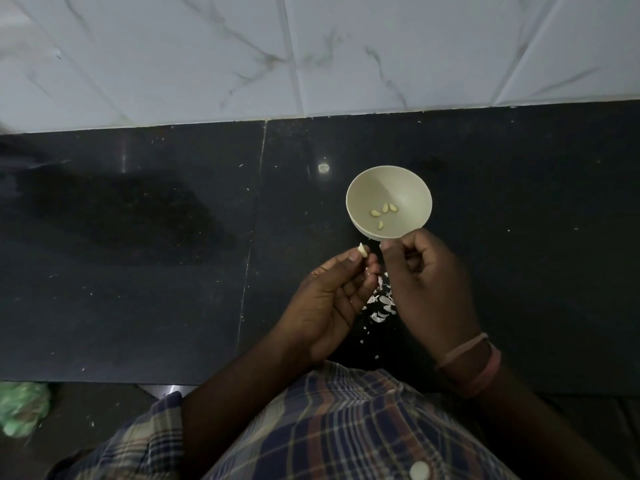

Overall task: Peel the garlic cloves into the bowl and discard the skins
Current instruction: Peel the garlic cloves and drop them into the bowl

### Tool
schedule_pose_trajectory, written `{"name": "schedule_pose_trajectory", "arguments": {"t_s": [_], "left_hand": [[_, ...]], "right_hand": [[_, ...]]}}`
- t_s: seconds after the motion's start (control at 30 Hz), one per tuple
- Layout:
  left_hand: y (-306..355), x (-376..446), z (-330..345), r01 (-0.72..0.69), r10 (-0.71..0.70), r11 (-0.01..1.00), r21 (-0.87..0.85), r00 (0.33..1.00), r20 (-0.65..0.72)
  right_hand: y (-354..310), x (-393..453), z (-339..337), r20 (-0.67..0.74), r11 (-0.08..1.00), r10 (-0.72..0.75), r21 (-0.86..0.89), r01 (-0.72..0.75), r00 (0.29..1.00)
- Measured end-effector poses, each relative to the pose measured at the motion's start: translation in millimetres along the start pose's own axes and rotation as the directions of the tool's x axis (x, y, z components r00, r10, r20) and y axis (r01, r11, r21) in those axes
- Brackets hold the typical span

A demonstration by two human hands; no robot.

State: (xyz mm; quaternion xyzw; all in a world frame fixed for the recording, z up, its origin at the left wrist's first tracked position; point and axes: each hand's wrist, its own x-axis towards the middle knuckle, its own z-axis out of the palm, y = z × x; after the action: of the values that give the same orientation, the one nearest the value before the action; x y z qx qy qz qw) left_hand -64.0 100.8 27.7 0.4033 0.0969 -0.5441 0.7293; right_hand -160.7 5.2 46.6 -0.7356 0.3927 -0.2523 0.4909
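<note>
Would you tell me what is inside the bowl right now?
Four peeled garlic cloves lie in the bowl. The right hand covers its near rim.

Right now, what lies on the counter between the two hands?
In the head view, a heap of torn garlic skins lies on the dark counter between the left hand and right hand.

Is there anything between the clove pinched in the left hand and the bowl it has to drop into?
Nothing visible does. The left hand pinches the clove just down-left of the bowl, with only bare dark counter between. The right hand overlaps the bowl's near rim, off to the side of that path.
</note>
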Motion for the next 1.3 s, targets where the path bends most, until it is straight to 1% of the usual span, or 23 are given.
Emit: {"name": "schedule_pose_trajectory", "arguments": {"t_s": [0.13,0.37,0.53,0.67,0.8,0.9,1.0,1.17,1.3], "left_hand": [[-2.1,1.3,-2.9,-0.031,0.032,0.999,0.026,0.999,-0.013],[-7.5,1.5,-6.0,-0.165,0.166,0.977,0.132,0.986,-0.001],[-5.5,-1.2,-2.7,-0.211,0.220,0.950,0.232,0.975,-0.014],[-2.0,-3.2,-0.2,-0.213,0.224,0.941,0.264,0.975,-0.011],[0.4,-2.7,-0.6,-0.180,0.191,0.958,0.222,0.981,-0.028],[1.6,-2.0,-1.7,-0.149,0.157,0.973,0.175,0.987,-0.035],[3.1,-3.7,-1.0,-0.130,0.134,0.978,0.164,0.991,-0.018],[4.3,-4.3,0.8,-0.118,0.123,0.978,0.174,0.992,-0.017],[3.8,-4.2,0.5,-0.093,0.100,0.981,0.172,0.995,-0.028]], "right_hand": [[-1.7,-4.2,2.8,0.037,0.997,-0.020,0.075,0.017,0.999],[0.3,-5.7,4.7,0.029,0.980,-0.176,-0.088,0.178,0.984],[3.5,-3.3,3.5,0.015,0.974,-0.193,-0.122,0.194,0.981],[5.5,-1.7,3.0,0.048,0.957,-0.233,-0.167,0.238,0.971],[3.6,-0.8,1.7,0.087,0.938,-0.268,-0.205,0.281,0.959],[1.8,-0.1,-1.5,0.106,0.946,-0.268,-0.157,0.283,0.958],[0.0,0.8,-4.0,0.125,0.947,-0.282,-0.123,0.297,0.951],[-0.6,2.1,-3.3,0.133,0.943,-0.289,-0.132,0.306,0.948],[0.8,2.1,-3.9,0.145,0.954,-0.263,-0.108,0.280,0.954]]}}
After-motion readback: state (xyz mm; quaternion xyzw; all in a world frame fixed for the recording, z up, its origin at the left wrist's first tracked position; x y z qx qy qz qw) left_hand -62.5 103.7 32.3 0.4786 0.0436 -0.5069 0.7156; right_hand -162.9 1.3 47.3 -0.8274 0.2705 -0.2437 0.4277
